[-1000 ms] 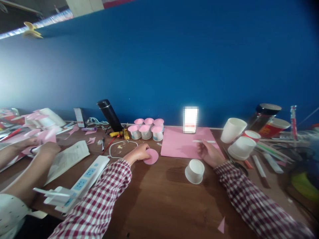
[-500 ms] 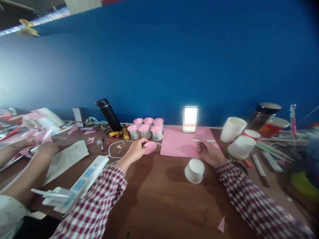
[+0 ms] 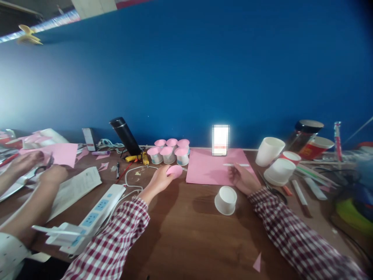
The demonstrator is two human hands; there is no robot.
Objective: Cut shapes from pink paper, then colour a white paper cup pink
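Head view: the left hand pinches a pink disc just above the bench, near the pink-capped cups. The right hand grips a white pen over the pink sheet. A loose pinch could drop the disc; a sweeping sleeve might knock the white cup.

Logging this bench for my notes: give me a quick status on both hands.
Left hand holds pink paper disc off the table. Right hand grips white pen over pink sheet. Upturned white cup sits between them.
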